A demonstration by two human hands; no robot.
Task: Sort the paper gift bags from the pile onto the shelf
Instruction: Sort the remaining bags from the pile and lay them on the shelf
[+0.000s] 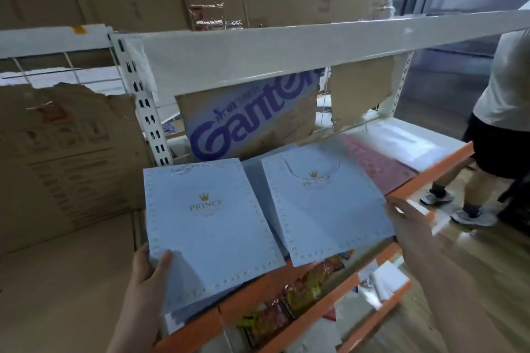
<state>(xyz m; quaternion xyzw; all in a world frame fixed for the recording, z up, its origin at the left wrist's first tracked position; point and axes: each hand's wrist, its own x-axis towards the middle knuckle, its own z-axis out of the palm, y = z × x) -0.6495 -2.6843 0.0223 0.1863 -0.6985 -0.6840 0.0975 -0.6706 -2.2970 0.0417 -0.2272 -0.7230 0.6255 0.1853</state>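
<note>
The placing step looked under way: the left hand (149,275) gripped the left bag stack (209,226) at its 7 o'clock corner, the right hand (413,226) lay flat against the right bag stack (324,209) at 3 o'clock, both on the shelf (324,292), needing squaring next.

Two bare forearms (no sleeves, rings or watch), left hand (149,275), right hand (407,226).

Matt paper bags (212,226); painted metal shelf (286,46), prob. steel.
</note>
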